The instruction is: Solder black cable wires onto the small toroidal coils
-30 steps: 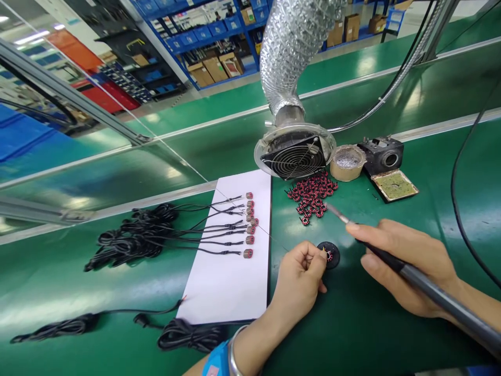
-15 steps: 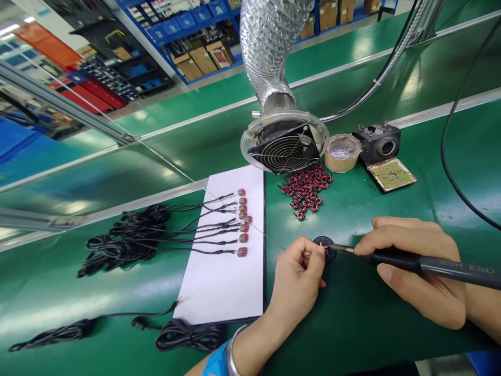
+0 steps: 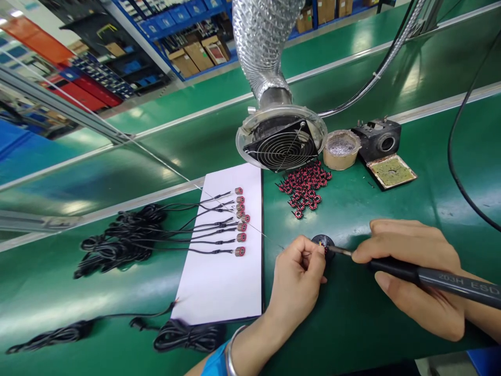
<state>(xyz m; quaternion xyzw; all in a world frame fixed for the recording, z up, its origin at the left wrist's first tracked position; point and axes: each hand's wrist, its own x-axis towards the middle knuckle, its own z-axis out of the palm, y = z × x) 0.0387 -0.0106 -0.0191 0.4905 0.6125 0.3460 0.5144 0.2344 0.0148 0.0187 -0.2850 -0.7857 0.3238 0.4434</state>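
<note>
My right hand (image 3: 418,271) is closed round the handle of a soldering iron (image 3: 438,279) marked 203H ESD. The iron's tip reaches a small round black holder (image 3: 325,243), where a yellow wire end and a bit of red show. My left hand (image 3: 299,279) is closed in a pinch at the holder's left side. A thin silvery strand, which looks like solder wire (image 3: 270,237), runs from the upper left into its fingers. The fingertips partly hide the work on the holder. Faint smoke hangs over it.
A fume extractor (image 3: 287,149) hangs above the bench. Behind are a pile of small red-and-black ring parts (image 3: 307,183), a round tub (image 3: 342,150) and an iron stand (image 3: 379,143) with a sponge tray (image 3: 392,171). Leftward, a white sheet (image 3: 219,287) bears cabled parts; black cables (image 3: 121,237) lie beside it.
The iron's handle and my right hand have tilted slightly lower at the right. My left hand stays in its pinch by the holder. The whole view has shifted a little.
</note>
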